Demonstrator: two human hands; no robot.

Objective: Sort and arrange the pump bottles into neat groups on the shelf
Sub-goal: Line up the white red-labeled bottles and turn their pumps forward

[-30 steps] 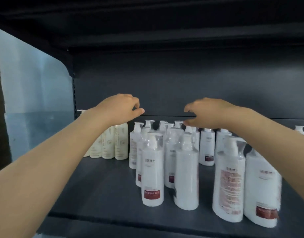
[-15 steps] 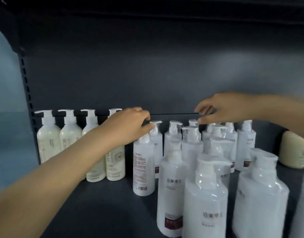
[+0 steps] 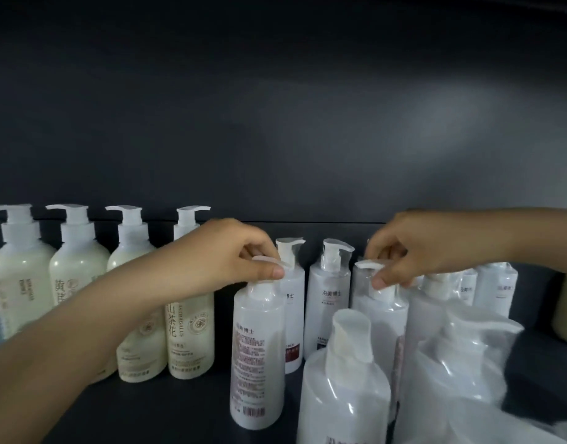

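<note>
Your left hand (image 3: 234,256) pinches the pump head of a white bottle (image 3: 259,354), with the thumb beneath the spout and the fingers curled over the top. That bottle stands upright on the shelf (image 3: 166,408) directly below the hand, its printed label and barcode facing you.

Your right hand (image 3: 413,251) grips the pump of a wrapped bottle (image 3: 379,312), thumb against the neck and fingers curled over the spout. This one stands upright under the hand too, sheathed in clear film.

Between your two hands and just behind them, a back pair (image 3: 328,302) of white pump bottles stands close to the back panel (image 3: 275,123).

Left of your left hand, four cream bottles (image 3: 19,277) stand side by side, partly hidden by your forearm.

Nearer to you than your right hand, the front bottles (image 3: 343,379), white and film-wrapped, crowd close together. They are blurred, so you cannot tell which of them touch.

Beyond your right wrist, the far bottles (image 3: 496,293) stand near the back panel.
</note>
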